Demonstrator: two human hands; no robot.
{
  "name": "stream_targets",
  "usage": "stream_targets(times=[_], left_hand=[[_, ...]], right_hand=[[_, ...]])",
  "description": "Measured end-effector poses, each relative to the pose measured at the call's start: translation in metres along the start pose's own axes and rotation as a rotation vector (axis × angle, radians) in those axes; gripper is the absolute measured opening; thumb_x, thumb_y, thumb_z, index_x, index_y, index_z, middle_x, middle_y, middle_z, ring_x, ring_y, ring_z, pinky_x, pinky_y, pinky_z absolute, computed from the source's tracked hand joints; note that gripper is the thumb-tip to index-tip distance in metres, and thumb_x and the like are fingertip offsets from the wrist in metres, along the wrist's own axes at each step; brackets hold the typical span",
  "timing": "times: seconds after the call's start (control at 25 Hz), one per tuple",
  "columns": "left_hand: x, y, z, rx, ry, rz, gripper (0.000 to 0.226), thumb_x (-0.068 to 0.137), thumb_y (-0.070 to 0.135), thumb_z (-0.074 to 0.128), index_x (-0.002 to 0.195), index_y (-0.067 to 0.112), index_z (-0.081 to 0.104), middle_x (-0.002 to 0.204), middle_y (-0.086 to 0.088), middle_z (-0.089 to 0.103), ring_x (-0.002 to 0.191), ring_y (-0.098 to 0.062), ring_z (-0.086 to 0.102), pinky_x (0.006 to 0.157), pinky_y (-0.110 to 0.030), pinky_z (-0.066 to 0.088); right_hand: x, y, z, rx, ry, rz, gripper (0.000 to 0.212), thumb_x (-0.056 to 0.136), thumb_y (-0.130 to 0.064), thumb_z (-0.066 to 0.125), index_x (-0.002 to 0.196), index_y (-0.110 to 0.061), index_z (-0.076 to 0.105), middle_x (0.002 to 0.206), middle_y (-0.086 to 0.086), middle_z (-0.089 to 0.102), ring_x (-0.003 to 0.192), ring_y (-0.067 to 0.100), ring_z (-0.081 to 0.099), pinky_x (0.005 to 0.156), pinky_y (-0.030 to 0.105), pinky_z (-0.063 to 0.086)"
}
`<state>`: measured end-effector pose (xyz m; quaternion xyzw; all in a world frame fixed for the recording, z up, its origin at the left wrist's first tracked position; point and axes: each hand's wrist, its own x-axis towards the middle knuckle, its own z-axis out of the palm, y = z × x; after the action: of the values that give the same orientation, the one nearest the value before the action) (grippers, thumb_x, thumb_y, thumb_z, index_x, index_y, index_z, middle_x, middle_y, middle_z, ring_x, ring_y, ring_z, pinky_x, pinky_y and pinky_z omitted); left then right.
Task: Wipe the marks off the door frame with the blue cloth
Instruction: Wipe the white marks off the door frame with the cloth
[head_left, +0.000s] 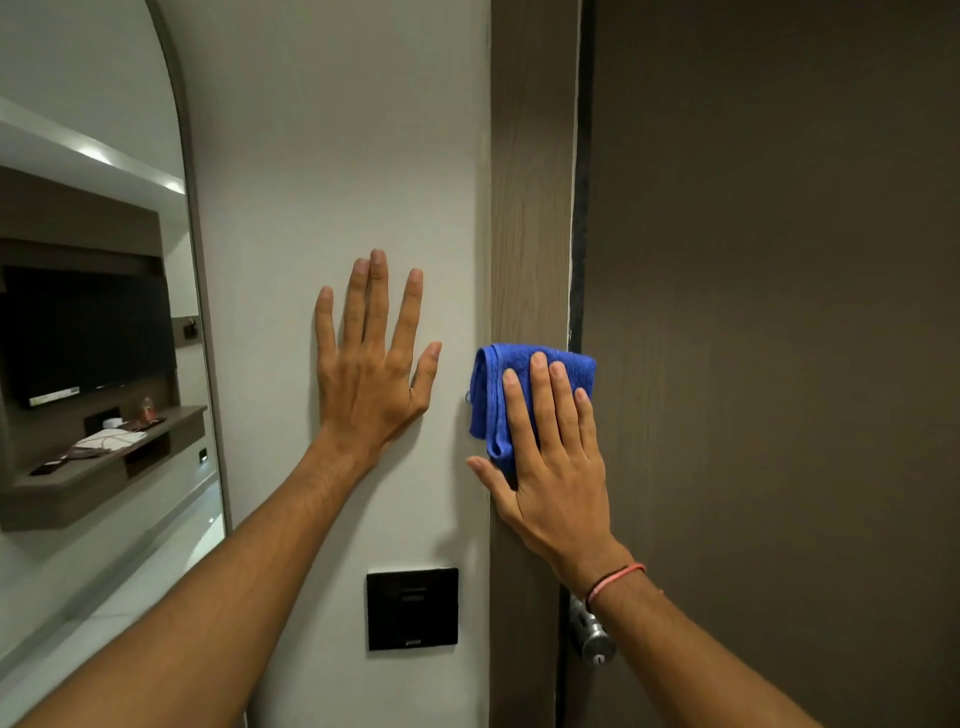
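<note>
A folded blue cloth (491, 395) is pressed flat against the wood-grain door frame (530, 208), a vertical strip between the white wall and the dark door. My right hand (550, 467) lies on the cloth with fingers stretched out, pinning it to the frame; a red string band circles that wrist. My left hand (371, 364) rests flat on the white wall (337, 156) just left of the frame, fingers spread, holding nothing. No marks show clearly on the frame.
The brown door (779, 312) fills the right side, with a metal door handle (589, 636) partly behind my right wrist. A black switch panel (412, 609) sits on the wall below my hands. At the left an arched mirror (88, 338) reflects a TV and shelf.
</note>
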<state>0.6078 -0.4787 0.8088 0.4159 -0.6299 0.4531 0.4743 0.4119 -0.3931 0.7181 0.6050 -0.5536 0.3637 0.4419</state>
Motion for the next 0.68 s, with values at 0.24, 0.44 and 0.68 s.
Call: stream_targets(times=[0.24,0.44,0.68], left_hand=[[-0.003,0.000,0.006,0.012,0.027,-0.002,0.074,0.103,0.058,0.025,0.165,0.019,0.013,0.172,-0.019,0.015,0.160,-0.034,0.012,0.128,-0.060,0.013],[-0.002,0.000,0.005,0.003,0.026,0.004,0.076,0.103,0.060,0.027,0.165,0.020,0.014,0.172,-0.019,0.015,0.160,-0.034,0.011,0.127,-0.062,0.014],[-0.002,0.000,0.004,0.011,0.023,0.008,0.076,0.102,0.060,0.027,0.165,0.019,0.016,0.172,-0.020,0.015,0.160,-0.034,0.012,0.127,-0.062,0.014]], right_hand=[[0.042,0.006,-0.011,0.058,0.072,-0.024,0.085,0.098,-0.072,0.025,0.163,-0.017,0.014,0.171,0.012,0.009,0.160,0.028,0.003,0.131,0.048,0.005],[0.167,0.011,-0.043,0.065,0.218,0.045,0.096,0.092,-0.079,0.025,0.161,-0.011,0.022,0.169,0.016,0.017,0.158,0.033,0.012,0.130,0.051,0.009],[0.168,0.015,-0.041,0.033,0.232,0.023,0.101,0.091,-0.082,0.023,0.161,-0.010,0.021,0.169,0.017,0.016,0.158,0.033,0.011,0.130,0.052,0.010]])
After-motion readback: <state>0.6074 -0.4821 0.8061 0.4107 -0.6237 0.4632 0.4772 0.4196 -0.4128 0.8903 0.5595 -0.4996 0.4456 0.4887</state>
